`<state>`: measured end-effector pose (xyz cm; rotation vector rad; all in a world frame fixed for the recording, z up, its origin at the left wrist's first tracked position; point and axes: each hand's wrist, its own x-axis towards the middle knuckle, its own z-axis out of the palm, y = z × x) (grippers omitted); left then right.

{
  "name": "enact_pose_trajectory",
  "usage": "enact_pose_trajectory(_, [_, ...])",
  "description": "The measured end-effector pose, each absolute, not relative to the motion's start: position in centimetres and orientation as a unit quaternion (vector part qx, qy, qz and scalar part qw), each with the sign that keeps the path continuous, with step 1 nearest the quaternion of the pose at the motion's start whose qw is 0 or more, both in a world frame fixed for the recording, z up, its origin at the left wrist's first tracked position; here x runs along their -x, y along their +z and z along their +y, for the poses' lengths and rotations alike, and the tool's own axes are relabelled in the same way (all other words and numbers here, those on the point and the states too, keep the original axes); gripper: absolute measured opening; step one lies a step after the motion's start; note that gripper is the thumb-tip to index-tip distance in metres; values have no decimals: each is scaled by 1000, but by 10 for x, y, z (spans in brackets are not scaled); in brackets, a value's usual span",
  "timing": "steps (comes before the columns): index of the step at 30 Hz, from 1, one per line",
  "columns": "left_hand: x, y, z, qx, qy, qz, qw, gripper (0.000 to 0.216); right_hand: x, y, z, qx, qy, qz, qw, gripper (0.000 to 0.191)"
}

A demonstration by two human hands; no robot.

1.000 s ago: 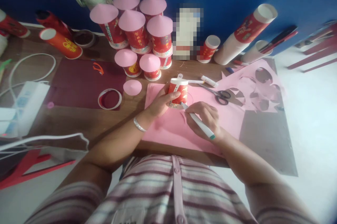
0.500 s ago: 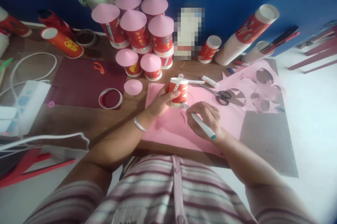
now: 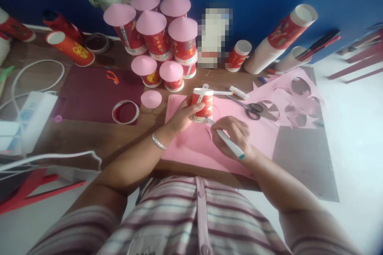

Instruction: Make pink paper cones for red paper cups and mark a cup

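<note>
My left hand point(image 3: 181, 116) is wrapped round a red paper cup point(image 3: 202, 103) that stands upside down on a pink paper sheet point(image 3: 191, 145). My right hand point(image 3: 235, 134) grips a white pen point(image 3: 228, 143) with a green end, its tip at the cup's lower right rim. A curved pen line shows on the pink sheet beside the cup.
Scissors point(image 3: 249, 107) and a white marker point(image 3: 238, 92) lie behind the cup. Several red cups with pink cone lids point(image 3: 155, 35) are stacked at the back. A loose pink cone point(image 3: 151, 99), a tape ring point(image 3: 125, 112), cut pink paper scraps point(image 3: 295, 101) and a power strip point(image 3: 31, 117) lie around.
My right hand with the pen has shifted slightly along the cup's rim. The left hand and cup have stayed in place.
</note>
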<state>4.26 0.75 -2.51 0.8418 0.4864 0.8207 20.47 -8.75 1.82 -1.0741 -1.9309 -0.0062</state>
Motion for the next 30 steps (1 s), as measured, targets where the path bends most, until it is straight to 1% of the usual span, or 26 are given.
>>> enact_pose_trajectory(6, [-43, -25, 7, -392, 388, 218, 805, 27, -205, 18, -88, 436, 5, -783, 443, 20])
enact_pose_trajectory(11, [-43, -24, 7, -393, 388, 222, 803, 31, -205, 17, -88, 433, 6, -782, 449, 20])
enact_pose_trajectory(15, [-43, -24, 7, -398, 389, 222, 801, 28, -204, 16, -88, 434, 7, -781, 449, 21])
enact_pose_trajectory(30, [-43, -26, 8, -399, 386, 230, 800, 31, -204, 19, -88, 435, 4, -783, 444, 21])
